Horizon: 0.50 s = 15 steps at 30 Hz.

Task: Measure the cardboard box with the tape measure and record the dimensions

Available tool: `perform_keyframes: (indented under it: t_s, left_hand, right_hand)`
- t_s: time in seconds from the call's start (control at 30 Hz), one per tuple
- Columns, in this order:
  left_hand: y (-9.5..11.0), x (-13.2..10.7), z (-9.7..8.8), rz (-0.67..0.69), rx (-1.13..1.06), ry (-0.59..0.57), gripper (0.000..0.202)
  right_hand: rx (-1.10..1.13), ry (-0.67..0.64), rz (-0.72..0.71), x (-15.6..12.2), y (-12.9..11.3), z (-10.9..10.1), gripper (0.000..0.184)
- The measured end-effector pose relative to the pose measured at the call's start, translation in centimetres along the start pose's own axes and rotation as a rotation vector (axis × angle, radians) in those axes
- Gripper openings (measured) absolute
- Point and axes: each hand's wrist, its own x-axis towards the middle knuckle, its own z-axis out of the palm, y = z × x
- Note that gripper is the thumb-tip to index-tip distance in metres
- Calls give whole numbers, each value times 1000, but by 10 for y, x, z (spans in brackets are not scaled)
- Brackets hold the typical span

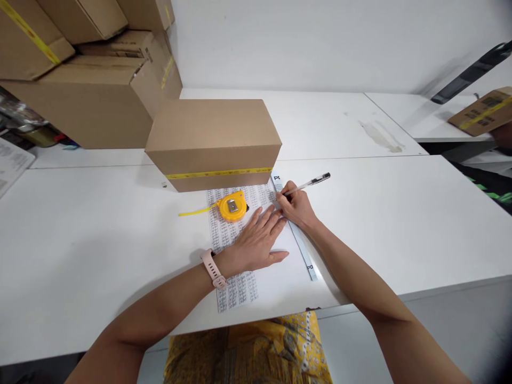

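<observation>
My right hand (296,205) grips a clear pen (310,184) with a black end, its tip low over the paper. Columns of handwriting fill much of the sheet of paper (286,274), which lies on the white table. Flat across the sheet rests my left hand (262,240), fingers spread, a pink watch band on its wrist. A yellow tape measure (232,206) sits on the paper just beyond the left hand, with a short length of blade out to the left. Under my right hand, along the paper's right side, runs a pale strip (304,253) with printed letters.
A closed cardboard box (218,160) with yellow tape stands right behind the paper. Larger cartons (108,101) are stacked at the back left. At the far right, a small taped box (482,112) is near a dark long object (472,73), with part of a hand beside it.
</observation>
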Motion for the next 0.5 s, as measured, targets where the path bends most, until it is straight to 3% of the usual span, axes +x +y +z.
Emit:
perform_keyframes:
  t_s: [0.5]
  left_hand:
    - [0, 0, 0, -2, 10, 1, 83]
  right_hand:
    - [0, 18, 12, 1, 1, 0, 16]
